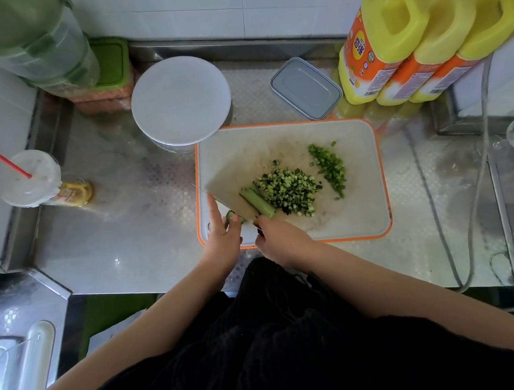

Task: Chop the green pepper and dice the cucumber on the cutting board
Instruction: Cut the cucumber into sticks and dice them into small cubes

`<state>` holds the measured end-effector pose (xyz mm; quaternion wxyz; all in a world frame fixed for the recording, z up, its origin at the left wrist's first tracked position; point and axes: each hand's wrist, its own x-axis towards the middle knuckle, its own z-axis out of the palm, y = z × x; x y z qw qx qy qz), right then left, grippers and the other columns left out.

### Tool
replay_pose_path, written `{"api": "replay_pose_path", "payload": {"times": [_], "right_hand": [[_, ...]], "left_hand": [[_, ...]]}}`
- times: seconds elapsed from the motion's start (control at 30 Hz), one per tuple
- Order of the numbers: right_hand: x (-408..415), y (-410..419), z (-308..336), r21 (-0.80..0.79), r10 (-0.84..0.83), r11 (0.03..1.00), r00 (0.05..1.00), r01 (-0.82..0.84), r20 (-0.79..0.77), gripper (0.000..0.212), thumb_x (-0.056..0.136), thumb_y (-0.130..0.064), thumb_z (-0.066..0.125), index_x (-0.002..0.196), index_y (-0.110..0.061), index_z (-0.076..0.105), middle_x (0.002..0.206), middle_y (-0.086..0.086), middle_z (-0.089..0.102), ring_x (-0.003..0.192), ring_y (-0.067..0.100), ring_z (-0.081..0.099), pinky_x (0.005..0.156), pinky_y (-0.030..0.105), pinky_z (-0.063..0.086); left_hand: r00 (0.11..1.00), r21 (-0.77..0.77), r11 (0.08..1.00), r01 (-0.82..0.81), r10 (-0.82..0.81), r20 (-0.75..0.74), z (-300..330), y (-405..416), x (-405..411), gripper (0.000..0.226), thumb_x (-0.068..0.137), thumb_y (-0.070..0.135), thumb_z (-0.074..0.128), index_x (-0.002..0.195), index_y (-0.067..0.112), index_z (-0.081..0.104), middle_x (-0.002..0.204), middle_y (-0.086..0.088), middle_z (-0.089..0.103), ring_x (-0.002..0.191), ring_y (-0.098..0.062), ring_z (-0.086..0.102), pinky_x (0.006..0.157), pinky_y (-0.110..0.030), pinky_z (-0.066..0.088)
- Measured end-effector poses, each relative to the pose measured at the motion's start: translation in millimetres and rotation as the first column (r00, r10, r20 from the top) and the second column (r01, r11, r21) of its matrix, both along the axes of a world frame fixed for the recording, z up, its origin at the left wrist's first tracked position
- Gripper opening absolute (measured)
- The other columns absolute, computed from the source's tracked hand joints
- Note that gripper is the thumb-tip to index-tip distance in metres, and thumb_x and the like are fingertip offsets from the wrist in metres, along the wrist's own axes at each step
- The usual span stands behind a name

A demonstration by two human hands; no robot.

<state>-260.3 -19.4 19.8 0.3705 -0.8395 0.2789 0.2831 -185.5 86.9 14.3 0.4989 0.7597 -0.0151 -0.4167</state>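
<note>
Holding a wide cleaver (pixel 232 181) by its handle, the right hand (pixel 279 238) has its grip curled closed at the near edge of the cutting board (pixel 359 210). The left hand (pixel 223 233) pinches a cucumber end piece (pixel 230 217) at the board's near left corner. Cucumber strips (pixel 258 202) lie beside the blade, diced cucumber (pixel 289 190) at the board's middle, chopped green pepper (pixel 329 165) further right. The board lies on the steel bench (pixel 134 230).

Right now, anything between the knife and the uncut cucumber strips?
Nothing visible. The knife, gripped by the right hand, lies against the cucumber strips. The left hand holds a cucumber end piece, left of the blade.
</note>
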Motion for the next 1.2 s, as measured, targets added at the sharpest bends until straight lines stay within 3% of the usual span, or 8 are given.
{"api": "replay_pose_path", "payload": {"times": [0.13,0.23,0.3,0.53,0.63,0.73,0.83,1.2], "right_hand": [[0,1,-3,-0.074,0.006,0.997,0.999,-0.002,0.054,0.031,0.1,-0.034,0.04,0.113,-0.008,0.047,0.103,0.014,0.063,0.095,0.034,0.059,0.067,0.034,0.038],[2,-1,-5,-0.16,0.019,0.987,0.997,-0.007,0.074,0.035,0.099,-0.039,0.04,0.11,-0.009,0.053,0.103,0.014,0.065,0.096,0.034,0.059,0.067,0.032,0.037],[4,-2,-3,-0.193,0.025,0.981,0.997,-0.009,0.079,0.033,0.099,-0.037,0.04,0.104,-0.009,0.057,0.099,0.016,0.065,0.093,0.035,0.059,0.065,0.031,0.036],[-8,0,22,-0.149,-0.019,0.988,0.982,0.048,0.189,0.028,0.1,-0.025,0.038,0.073,-0.018,0.038,0.061,-0.002,0.039,0.067,0.026,0.048,0.058,0.03,0.028],[-17,0,37,-0.173,0.04,0.985,0.977,-0.004,0.208,0.025,0.101,-0.027,0.036,0.099,-0.012,0.056,0.075,0.008,0.059,0.077,0.031,0.057,0.061,0.032,0.033],[-21,2,47,-0.222,0.093,0.974,0.98,-0.052,0.178,0.036,0.102,-0.029,0.034,0.129,-0.013,0.051,0.098,0.015,0.067,0.094,0.033,0.062,0.073,0.037,0.044],[-22,4,51,-0.259,0.136,0.962,0.978,-0.092,0.16,0.037,0.102,-0.028,0.033,0.132,-0.014,0.048,0.1,0.015,0.067,0.095,0.034,0.062,0.074,0.038,0.045],[-21,5,48,-0.268,0.138,0.959,0.977,-0.09,0.164,0.034,0.101,-0.026,0.034,0.126,-0.008,0.05,0.098,0.015,0.067,0.092,0.032,0.063,0.065,0.031,0.037]], "left_hand": [[0.99,-0.034,0.998,-0.057,0.052,-0.128,10,-1,-2,0.074,0.101,0.015,0.041,0.153,0.029,-0.011,0.102,0.004,0.049,0.097,-0.013,0.044,0.104,-0.039,0.042],[0.981,-0.02,0.999,-0.026,0.021,-0.191,18,2,-2,0.051,0.104,0.02,0.039,0.15,0.01,0.02,0.134,-0.005,0.043,0.112,-0.011,0.04,0.111,-0.039,0.036],[0.986,-0.015,1.0,0.012,-0.015,-0.167,19,2,-4,0.025,0.104,0.019,0.038,0.124,0.008,0.047,0.11,0.005,0.048,0.1,-0.007,0.048,0.111,-0.037,0.037],[0.996,0.062,0.997,0.053,-0.048,-0.078,0,4,1,0.021,0.099,0.029,0.041,0.093,0.017,0.057,0.084,0.003,0.045,0.091,-0.017,0.049,0.103,-0.048,0.042],[0.996,0.082,0.993,0.09,-0.087,-0.03,-5,6,1,0.022,0.097,0.038,0.039,0.103,0.031,0.059,0.094,0.008,0.053,0.1,-0.019,0.053,0.105,-0.049,0.041],[0.993,0.095,0.988,0.118,-0.119,0.002,-3,6,0,0.032,0.092,0.046,0.036,0.113,0.031,0.055,0.106,0.003,0.057,0.109,-0.022,0.054,0.106,-0.049,0.039],[0.99,0.108,0.985,0.136,-0.138,0.012,1,5,0,0.046,0.092,0.051,0.036,0.126,0.025,0.054,0.113,0.003,0.057,0.114,-0.021,0.052,0.106,-0.048,0.039],[0.985,0.162,0.975,0.155,-0.165,0.048,-2,5,0,0.037,0.103,0.035,0.034,0.133,0.019,0.05,0.108,0.0,0.05,0.116,-0.027,0.051,0.105,-0.046,0.038]]}}
